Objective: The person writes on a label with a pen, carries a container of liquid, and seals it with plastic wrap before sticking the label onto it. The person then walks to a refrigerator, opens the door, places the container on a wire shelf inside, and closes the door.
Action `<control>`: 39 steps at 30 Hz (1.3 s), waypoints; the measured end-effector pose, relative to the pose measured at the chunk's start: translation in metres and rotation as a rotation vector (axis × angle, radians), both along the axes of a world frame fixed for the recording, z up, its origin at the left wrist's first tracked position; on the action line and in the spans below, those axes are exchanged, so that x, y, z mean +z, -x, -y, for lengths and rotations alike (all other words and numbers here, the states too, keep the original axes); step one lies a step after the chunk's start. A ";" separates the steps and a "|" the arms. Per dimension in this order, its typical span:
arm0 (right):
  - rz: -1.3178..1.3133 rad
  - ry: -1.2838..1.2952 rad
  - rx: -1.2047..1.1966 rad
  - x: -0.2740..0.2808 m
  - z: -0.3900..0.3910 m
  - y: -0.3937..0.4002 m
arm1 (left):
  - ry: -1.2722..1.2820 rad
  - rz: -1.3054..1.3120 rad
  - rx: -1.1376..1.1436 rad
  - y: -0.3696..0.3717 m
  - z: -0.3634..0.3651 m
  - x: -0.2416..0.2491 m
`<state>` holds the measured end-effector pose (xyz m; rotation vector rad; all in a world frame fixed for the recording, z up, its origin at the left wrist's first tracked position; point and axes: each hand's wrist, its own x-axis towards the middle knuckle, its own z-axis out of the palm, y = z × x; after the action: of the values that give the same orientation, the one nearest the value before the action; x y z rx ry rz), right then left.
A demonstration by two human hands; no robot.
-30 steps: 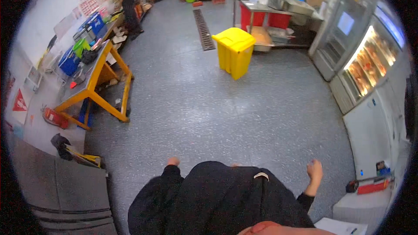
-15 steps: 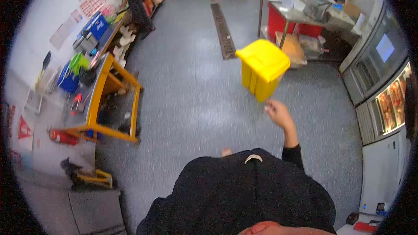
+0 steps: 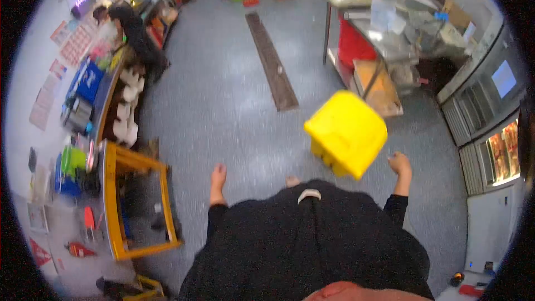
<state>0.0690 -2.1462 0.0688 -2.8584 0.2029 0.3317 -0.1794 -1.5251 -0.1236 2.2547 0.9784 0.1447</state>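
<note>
A yellow lidded bin (image 3: pixel 348 131) stands on the floor just ahead, its lid down. My right hand (image 3: pixel 399 163) is beside the bin's right side, apart from it, with the fingers curled in. A small pale spot shows at those fingertips; I cannot make out whether it is a held object. My left hand (image 3: pixel 218 175) hangs in front of my body over the floor, touching nothing that I can see. Its fingers are blurred and partly hidden.
To the left stands a yellow-framed table (image 3: pixel 114 206); a person (image 3: pixel 134 30) is at the counter beyond. A drain grate (image 3: pixel 270 58) runs along the floor. At the right are a metal table (image 3: pixel 379 36) and a lit display fridge (image 3: pixel 501 150).
The bin appears nearer and lower in view. My right hand has shifted from in front of the bin to its right. My left hand has come into view.
</note>
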 end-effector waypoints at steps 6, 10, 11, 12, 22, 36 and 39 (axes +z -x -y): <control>0.227 -0.375 0.445 0.005 -0.145 -0.223 | 0.130 -0.513 -0.236 -0.039 -0.059 -0.069; 0.443 -0.408 0.561 0.100 -0.239 -0.339 | 0.182 -0.721 -0.202 -0.090 -0.111 -0.059; 0.450 -0.401 0.545 0.117 -0.253 -0.367 | 0.186 -0.754 -0.195 -0.106 -0.125 -0.058; 0.552 -0.376 0.557 0.132 -0.266 -0.395 | 0.187 -0.785 -0.195 -0.126 -0.141 -0.057; 0.808 -0.609 0.367 0.164 -0.342 -0.636 | -0.426 -0.271 -0.383 -0.532 -0.433 -0.005; 0.897 0.093 0.008 0.221 -0.193 -1.199 | -0.237 -0.090 -0.555 -1.018 -0.268 0.128; 0.843 0.386 -0.162 0.233 -0.171 -1.257 | -0.056 -0.866 -0.523 -0.978 -0.289 0.063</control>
<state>1.3260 -1.9750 0.3017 -3.0151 0.3457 -1.0273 0.7990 -1.2362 -0.0604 2.5643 0.7223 -1.1146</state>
